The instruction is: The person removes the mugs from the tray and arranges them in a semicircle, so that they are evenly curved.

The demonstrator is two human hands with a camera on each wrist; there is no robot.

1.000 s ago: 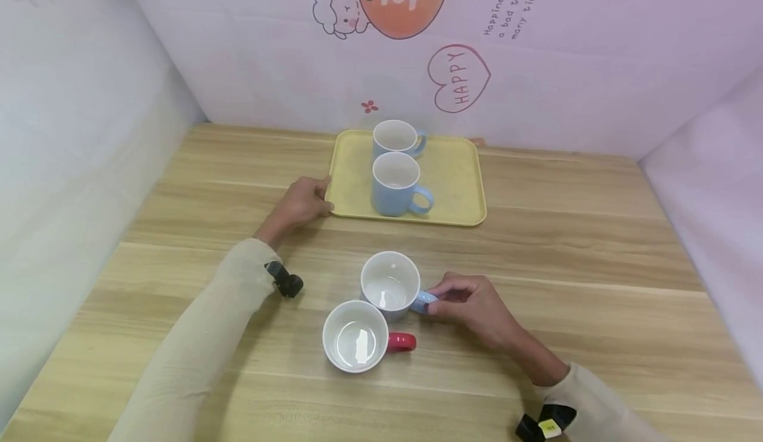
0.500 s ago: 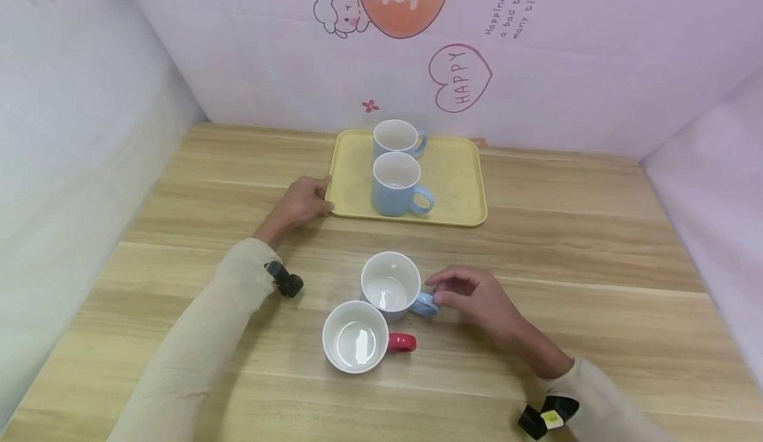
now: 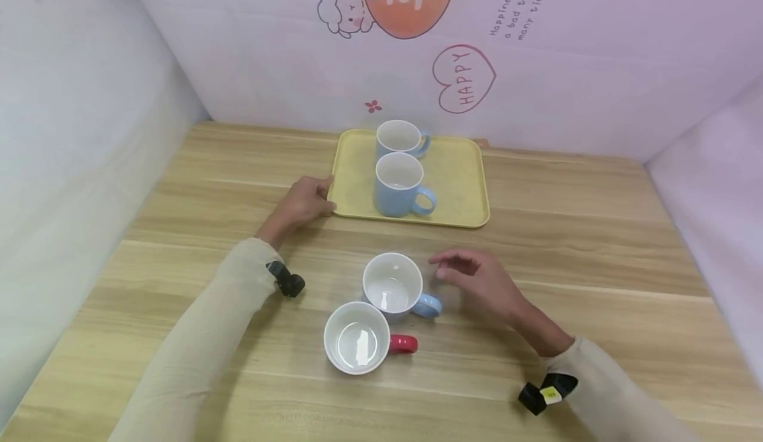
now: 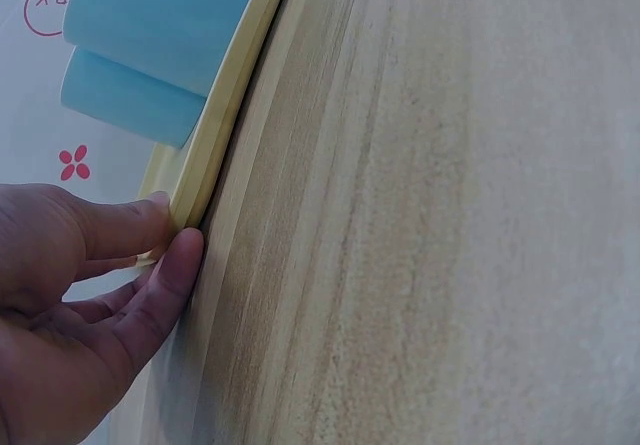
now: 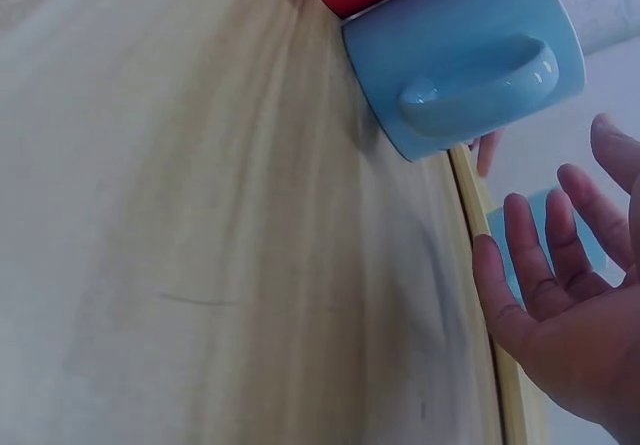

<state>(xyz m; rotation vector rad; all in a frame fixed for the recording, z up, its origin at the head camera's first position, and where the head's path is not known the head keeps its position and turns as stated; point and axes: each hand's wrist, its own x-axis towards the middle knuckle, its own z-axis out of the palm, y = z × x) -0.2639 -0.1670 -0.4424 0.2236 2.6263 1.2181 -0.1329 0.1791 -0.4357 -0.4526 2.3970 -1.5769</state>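
My left hand (image 3: 304,200) holds the left end of a yellow tray (image 3: 459,193), its fingers and thumb either side of the tray's rim (image 4: 213,135) in the left wrist view. Two light-blue mugs stand upright on that tray: a front mug (image 3: 393,201) and a back mug (image 3: 398,138) partly hidden behind it. On the table, a third blue mug (image 3: 392,284) is close against a mug with a red handle (image 3: 403,344). My right hand (image 3: 484,284) hovers right of the third blue mug's handle (image 5: 480,95), apart from it, fingers loosely spread and holding nothing.
The wooden table (image 3: 596,256) extends to both sides of the tray and mugs. A printed white cloth wall (image 3: 566,97) rises right behind the tray. Plain white cloth (image 3: 71,130) closes off the left side, and more cloth hangs at the right.
My right hand has let go of the blue mug's handle and moved slightly away, toward the tray. The mugs and my left hand on the tray have stayed put.
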